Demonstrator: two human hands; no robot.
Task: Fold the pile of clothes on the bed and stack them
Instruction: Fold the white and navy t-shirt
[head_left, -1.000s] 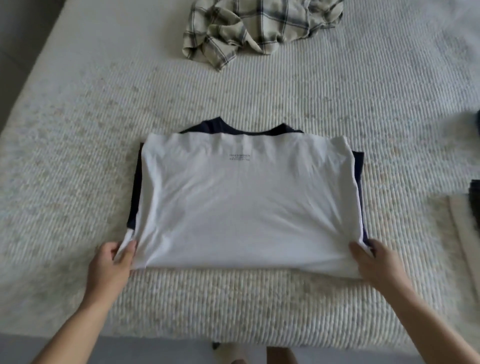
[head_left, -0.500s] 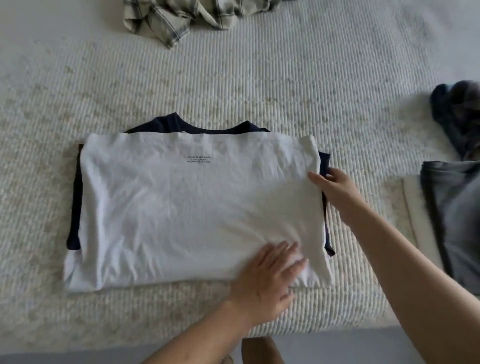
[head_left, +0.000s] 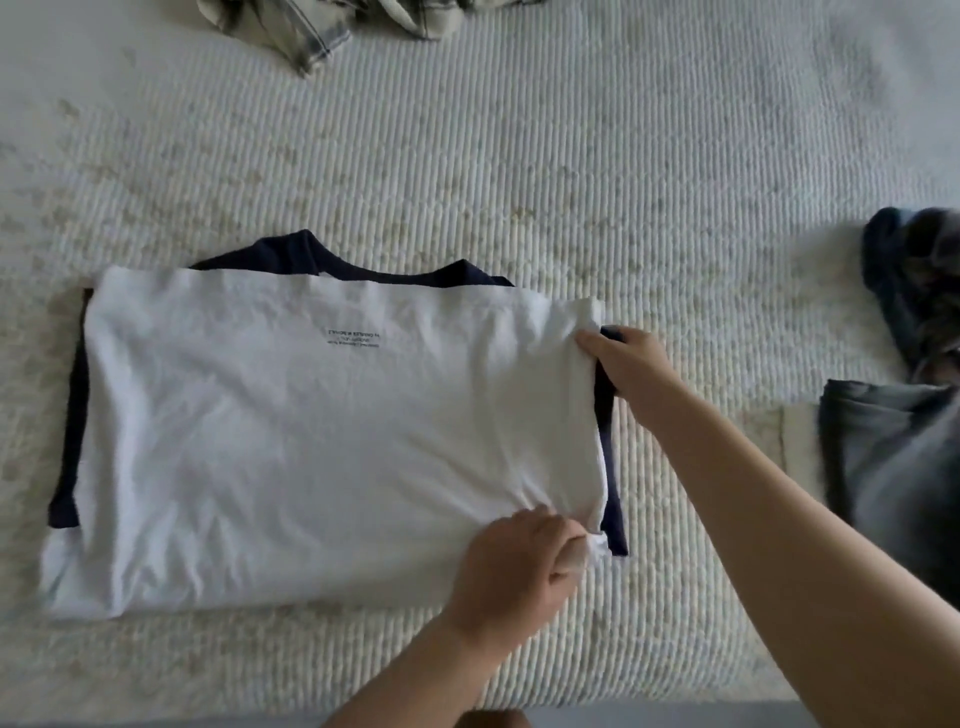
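On the near part of the bed (head_left: 519, 156), white T-shirt (head_left: 311, 441) lying flat atop navy garment (head_left: 291, 254), long axis left–right, navy collar toward the far side. Left hand (head_left: 519, 566) pinches the shirt's near-right corner; right hand (head_left: 631, 366) grips its far-right edge.

The white shirt (head_left: 311, 426) bears a few small lines of dark print, too small to read.

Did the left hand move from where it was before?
Yes. The left hand went from the white shirt's near left corner across to its near right corner, which it now grips.
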